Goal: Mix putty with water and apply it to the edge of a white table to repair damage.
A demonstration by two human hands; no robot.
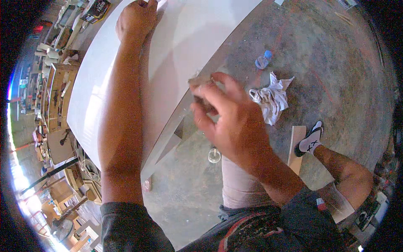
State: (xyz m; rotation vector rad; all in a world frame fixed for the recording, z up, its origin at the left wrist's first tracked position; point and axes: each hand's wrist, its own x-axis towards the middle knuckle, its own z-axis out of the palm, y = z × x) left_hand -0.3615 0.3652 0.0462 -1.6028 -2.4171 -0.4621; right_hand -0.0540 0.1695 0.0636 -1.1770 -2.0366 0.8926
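A large white panel (184,46) with a smooth, shiny face stretches from the upper middle down to the left. My left hand (136,21) is over its far part, fingers curled; the top of the picture cuts off the fingertips, and a pale sliver shows beside them. Close to the panel's right edge, my right hand (235,117) is raised with bent fingers, smeared by motion. A small crumpled, pale scrap (195,80) shows at its fingertips; its kind is unclear.
On the concrete floor to the right lie a clear bottle with a blue cap (263,60), a white rag (272,97) and a wooden board (296,145) beside a foot. A small glass jar (214,156) stands below the panel. Cluttered wooden shelving (58,98) lines the left.
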